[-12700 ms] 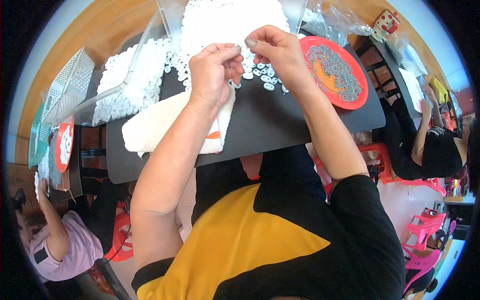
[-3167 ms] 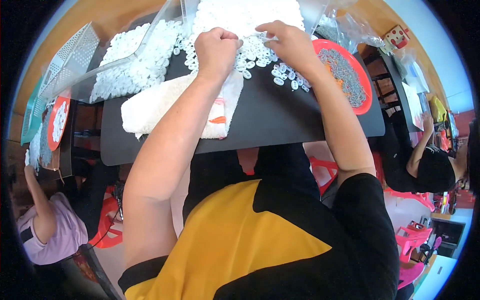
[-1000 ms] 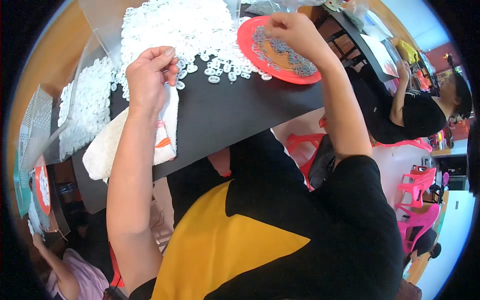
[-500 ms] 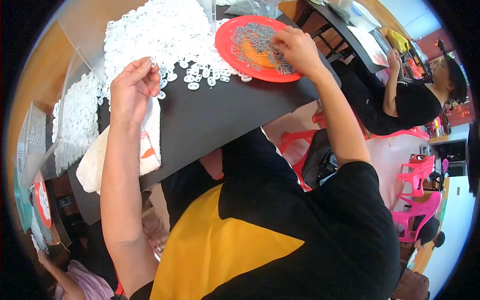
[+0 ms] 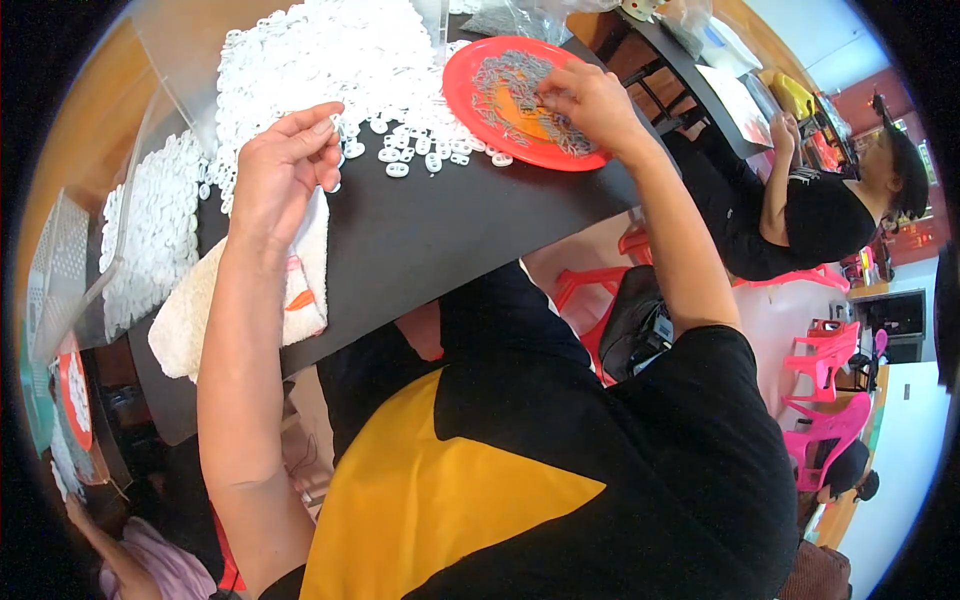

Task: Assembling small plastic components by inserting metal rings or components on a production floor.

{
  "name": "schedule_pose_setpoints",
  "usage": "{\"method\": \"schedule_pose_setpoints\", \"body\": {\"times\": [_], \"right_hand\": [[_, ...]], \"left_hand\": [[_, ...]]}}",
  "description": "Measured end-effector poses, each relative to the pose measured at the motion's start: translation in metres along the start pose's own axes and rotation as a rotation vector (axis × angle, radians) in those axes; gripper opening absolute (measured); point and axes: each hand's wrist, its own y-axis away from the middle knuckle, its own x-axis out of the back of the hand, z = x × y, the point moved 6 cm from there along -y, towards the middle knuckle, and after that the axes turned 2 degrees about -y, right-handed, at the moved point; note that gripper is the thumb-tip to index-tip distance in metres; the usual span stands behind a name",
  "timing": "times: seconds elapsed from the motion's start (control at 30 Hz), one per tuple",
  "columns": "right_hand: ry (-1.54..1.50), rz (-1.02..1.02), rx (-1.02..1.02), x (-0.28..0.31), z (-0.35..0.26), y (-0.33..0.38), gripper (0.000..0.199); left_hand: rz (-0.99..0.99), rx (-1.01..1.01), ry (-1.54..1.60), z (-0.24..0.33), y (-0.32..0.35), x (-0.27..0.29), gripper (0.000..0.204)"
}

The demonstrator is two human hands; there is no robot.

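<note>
My left hand (image 5: 285, 170) is raised at the near edge of a big heap of small white oval plastic pieces with holes (image 5: 310, 70). Its thumb and fingertips pinch one such white piece, mostly covered by the fingers. On the far right part of the table, a red round plate (image 5: 459, 75) holds many small thin grey pieces (image 5: 505, 80) over an orange patch. My right hand (image 5: 595, 110) reaches over this plate with fingertips drawn together among the grey pieces. Whether a piece is between them is hidden.
Loose white pieces (image 5: 420, 150) lie scattered on the dark table (image 5: 430, 220). A cloth (image 5: 185, 335) hangs over the near edge beneath my left forearm. Clear plastic panels (image 5: 125, 215) flank the heap, with another white pile (image 5: 155, 230) beyond. A person (image 5: 830, 210) sits at the right.
My left hand has shifted slightly right, and the white piece is now more covered by its fingers. My right hand stays over the plate, its fingers moved a little among the grey pieces.
</note>
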Motion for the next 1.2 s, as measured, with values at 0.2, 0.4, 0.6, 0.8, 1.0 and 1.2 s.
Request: {"method": "schedule_pose_setpoints", "body": {"times": [0.2, 0.4, 0.6, 0.8, 1.0, 1.2], "right_hand": [[0.125, -0.048, 0.033, -0.008, -0.003, 0.001, 0.015], [0.161, 0.131, 0.037, 0.009, -0.004, 0.003, 0.012], [0.180, -0.128, -0.100, 0.001, 0.015, 0.010, 0.013], [-0.035, 0.054, -0.098, 0.009, 0.009, 0.009, 0.011], [-0.806, 0.078, -0.354, 0.009, 0.029, 0.007, 0.013], [-1.014, 0.043, -0.513, 0.008, 0.025, 0.013, 0.011]], "left_hand": [[-0.001, 0.041, -0.062, -0.006, -0.001, -0.001, 0.022], [0.027, 0.029, -0.026, -0.004, 0.001, 0.000, 0.013], [0.044, 0.035, -0.061, -0.001, 0.003, -0.004, 0.014], [0.061, 0.022, -0.068, 0.001, 0.006, -0.002, 0.014], [0.038, 0.010, -0.054, 0.000, 0.004, -0.002, 0.013], [0.010, 0.012, -0.079, 0.001, 0.006, -0.007, 0.012]]}}
